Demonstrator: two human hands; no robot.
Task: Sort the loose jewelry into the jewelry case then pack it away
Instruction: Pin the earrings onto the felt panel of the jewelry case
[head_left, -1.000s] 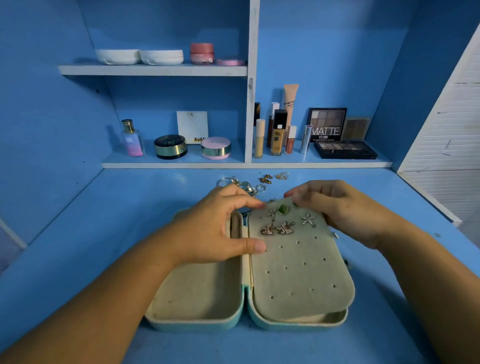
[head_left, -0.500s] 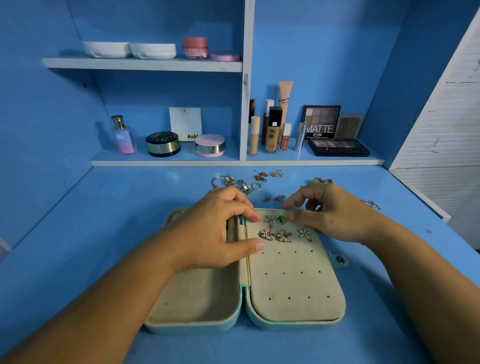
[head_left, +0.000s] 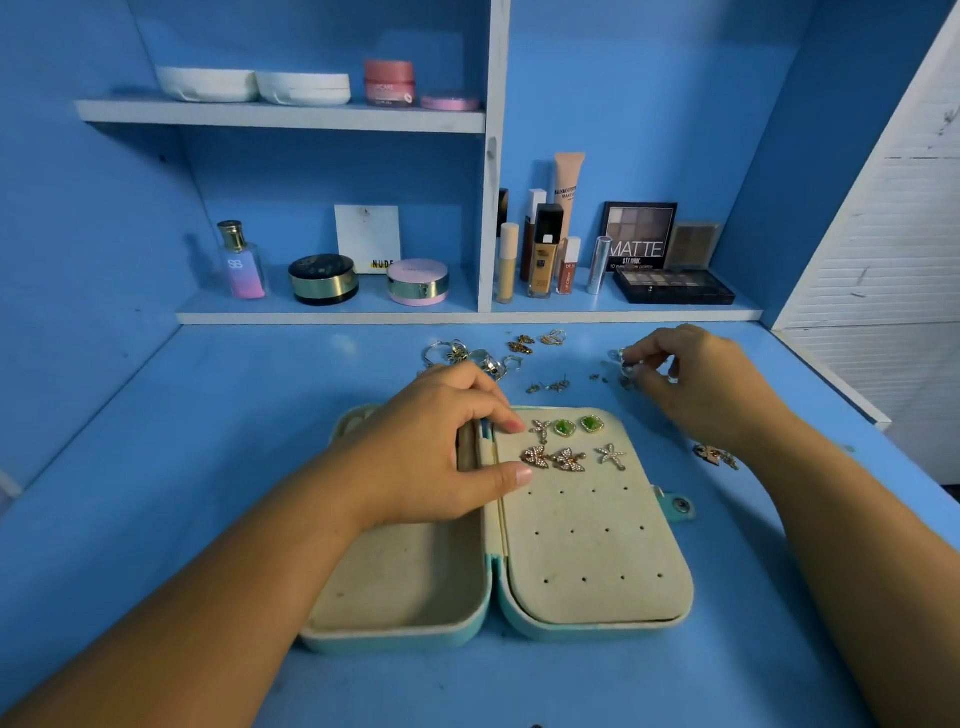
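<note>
A teal jewelry case lies open on the blue desk. Its beige earring panel carries two green studs, two starfish earrings and two leaf-shaped earrings in its upper rows. My left hand rests on the case's hinge, thumb and forefinger touching the panel's left edge. My right hand is beyond the case to the right and pinches a small silver piece on the desk. Loose rings and hoops, gold earrings and small studs lie behind the case.
More loose jewelry lies right of the case beside my right forearm. The case's snap tab sticks out to the right. Shelves behind hold a perfume bottle, compacts, foundation bottles and eyeshadow palettes. A white slatted panel stands at right.
The panel, lifted a second ago, now lies flat with a second green stud on it. My right hand left the panel and moved right and back to the loose pieces. My left hand stayed.
</note>
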